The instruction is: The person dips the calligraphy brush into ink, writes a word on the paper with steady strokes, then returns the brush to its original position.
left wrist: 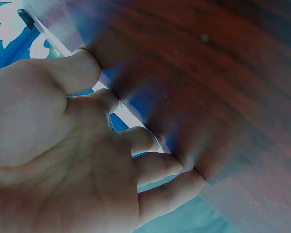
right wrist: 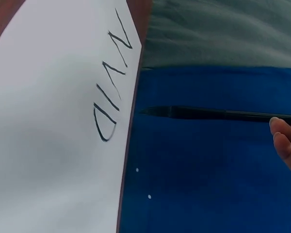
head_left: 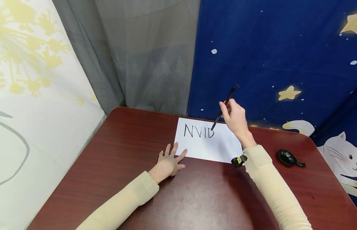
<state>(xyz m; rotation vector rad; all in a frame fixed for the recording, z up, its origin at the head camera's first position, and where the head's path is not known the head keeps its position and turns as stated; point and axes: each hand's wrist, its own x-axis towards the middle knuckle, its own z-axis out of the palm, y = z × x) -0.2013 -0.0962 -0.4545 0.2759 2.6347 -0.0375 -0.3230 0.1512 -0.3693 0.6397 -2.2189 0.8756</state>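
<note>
A white sheet of paper (head_left: 207,148) lies near the table's far edge, with the black brushed letters "NVID" (right wrist: 106,121) along its upper left. My right hand (head_left: 234,116) pinches the dark shaft of a calligraphy brush (right wrist: 199,113) between thumb and fingers. Its dark bristle tip points down at the D in the head view; seen from the right wrist, the tip stands off the paper's surface. With fingers spread, my left hand (head_left: 168,163) rests at the sheet's lower left corner. The left wrist view shows its palm and fingertips (left wrist: 172,165) against the tabletop and the paper's edge.
A glossy black, gourd-shaped object (head_left: 287,158) sits on the reddish-brown table (head_left: 195,198), right of the paper. Behind the table hang a grey curtain (head_left: 155,64) and a blue star-patterned curtain (head_left: 247,48). A white, yellow-printed cloth (head_left: 31,111) hangs along the left side.
</note>
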